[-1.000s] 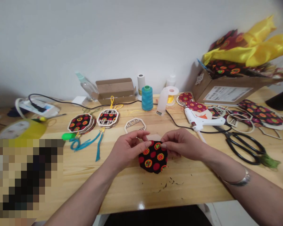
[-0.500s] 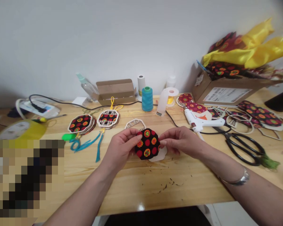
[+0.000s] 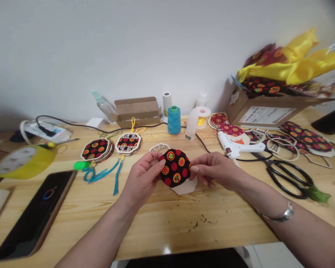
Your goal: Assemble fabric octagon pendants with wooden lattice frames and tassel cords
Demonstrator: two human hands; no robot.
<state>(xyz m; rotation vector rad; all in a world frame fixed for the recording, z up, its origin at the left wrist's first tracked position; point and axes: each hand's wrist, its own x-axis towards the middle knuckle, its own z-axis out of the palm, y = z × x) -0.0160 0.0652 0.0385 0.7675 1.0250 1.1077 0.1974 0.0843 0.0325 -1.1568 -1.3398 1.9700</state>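
Note:
A black fabric-covered piece (image 3: pixel 176 167) with red dots and orange-green flowers is held between my two hands above the table. My left hand (image 3: pixel 147 169) pinches its left edge, thumb on top. At its right edge, my right hand (image 3: pixel 212 167) grips with thumb and index finger. Under the piece lies a pale scalloped blank (image 3: pixel 185 187), partly covered. Just behind, a wooden lattice frame (image 3: pixel 159 147) rests on the table, partly hidden. To the left sit a finished tasselled ornament (image 3: pixel 128 143) and a stack of similar ornaments (image 3: pixel 96 150).
A white glue gun (image 3: pixel 240 147) and black-handled scissors (image 3: pixel 290 178) lie at right. Behind stand a teal thread cone (image 3: pixel 174 121), a plastic bottle (image 3: pixel 191 124) and a cardboard box (image 3: pixel 262 109) of fabric. A phone (image 3: pixel 35 216) and yellow tape roll (image 3: pixel 25 162) are at left.
The fabric-covered piece has turned slightly clockwise in my hands, its right side a little higher. More of the pale blank shows beneath it.

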